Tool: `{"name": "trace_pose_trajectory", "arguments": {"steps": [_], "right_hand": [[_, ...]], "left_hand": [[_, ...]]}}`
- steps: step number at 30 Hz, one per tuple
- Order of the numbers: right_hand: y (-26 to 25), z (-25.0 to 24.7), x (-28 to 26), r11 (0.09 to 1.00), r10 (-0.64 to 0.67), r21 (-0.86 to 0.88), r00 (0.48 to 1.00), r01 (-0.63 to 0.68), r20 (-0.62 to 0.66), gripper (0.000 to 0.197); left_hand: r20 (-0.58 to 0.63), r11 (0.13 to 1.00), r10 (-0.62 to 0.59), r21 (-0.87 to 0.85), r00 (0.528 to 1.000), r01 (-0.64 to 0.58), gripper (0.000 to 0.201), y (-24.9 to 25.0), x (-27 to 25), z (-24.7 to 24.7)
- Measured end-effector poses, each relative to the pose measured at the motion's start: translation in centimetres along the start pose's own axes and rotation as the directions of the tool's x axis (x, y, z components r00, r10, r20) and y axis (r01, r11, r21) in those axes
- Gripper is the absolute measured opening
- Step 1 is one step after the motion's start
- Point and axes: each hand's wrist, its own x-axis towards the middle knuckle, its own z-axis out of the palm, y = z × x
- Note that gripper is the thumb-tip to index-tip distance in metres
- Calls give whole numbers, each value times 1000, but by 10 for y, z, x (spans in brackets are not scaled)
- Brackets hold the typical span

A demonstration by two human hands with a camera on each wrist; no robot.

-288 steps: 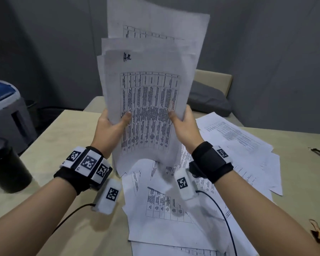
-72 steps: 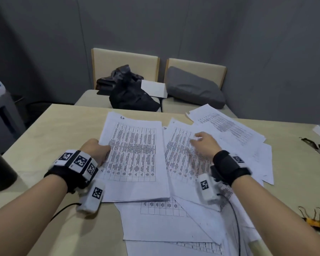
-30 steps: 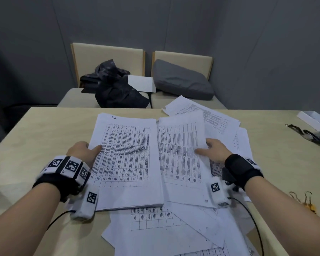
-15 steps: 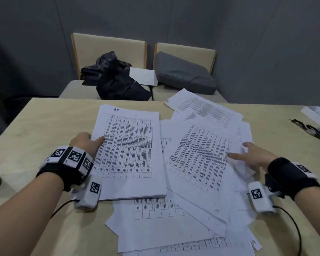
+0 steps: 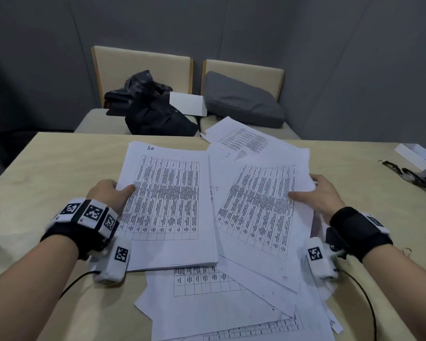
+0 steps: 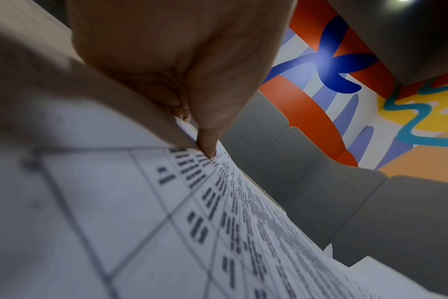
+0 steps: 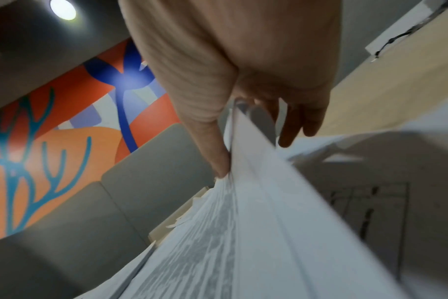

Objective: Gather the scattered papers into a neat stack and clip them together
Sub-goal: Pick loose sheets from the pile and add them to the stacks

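A squared stack of printed sheets (image 5: 167, 207) lies on the table's left half. My left hand (image 5: 113, 193) holds its left edge, thumb on top (image 6: 207, 141), fingers hidden beneath. To the right, a loose bunch of sheets (image 5: 258, 210) is lifted off the pile at an angle. My right hand (image 5: 315, 193) grips its right edge, thumb on top and fingers under (image 7: 289, 129). More scattered sheets (image 5: 207, 308) lie underneath and toward me, and one sheet (image 5: 241, 141) lies at the far edge. Black binder clips (image 5: 403, 173) sit at the far right.
The beige table (image 5: 59, 163) has bare wood on its left side. Two chairs stand beyond it, one with a black bag (image 5: 153, 112) and a white paper (image 5: 187, 103), the other with a grey cushion (image 5: 239, 99). A white box (image 5: 418, 156) sits at the right edge.
My right hand has gone from pressing flat on the right-hand sheets to gripping their right edge and lifting them. The left hand has stayed on the stack.
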Motion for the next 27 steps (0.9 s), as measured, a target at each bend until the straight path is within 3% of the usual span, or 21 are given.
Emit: {"name": "trace_pose_trajectory", "arguments": {"steps": [2, 5, 9, 12, 16, 18, 21, 24, 27], "right_hand": [[0, 2, -2, 999, -40, 14, 999, 40, -38, 67], [1, 2, -2, 995, -38, -88, 996, 45, 76, 49], [6, 1, -8, 875, -62, -472, 992, 106, 108, 74], [9, 3, -14, 826, -73, -537, 977, 173, 202, 72], [7, 6, -22, 656, -30, -748, 994, 100, 107, 73], [5, 10, -26, 639, -19, -761, 992, 107, 123, 72], [3, 14, -33, 722, -1, -679, 981, 137, 196, 66], [7, 10, -33, 908, -37, -398, 971, 131, 236, 32], [8, 1, -30, 943, -90, -300, 979, 143, 185, 22]], "left_hand": [[-3, 1000, -2, -5, 1000, 2, 38, 0, 0, 0], [-11, 1000, -4, -14, 1000, 4, 38, 0, -1, 0], [-11, 999, -5, -34, 1000, 5, 38, 0, -2, 0], [-8, 1000, -1, -18, 1000, 1, 39, -1, -2, 0], [4, 1000, -13, -26, 1000, 13, 38, -1, -1, -1], [-2, 1000, -17, -18, 1000, 17, 38, -1, -2, -1], [-4, 999, -28, 20, 1000, 29, 40, 1, -3, -1], [3, 993, -33, 110, 999, 33, 43, 9, -4, -1], [8, 978, -12, 206, 1000, 11, 36, 23, -7, -1]]}}
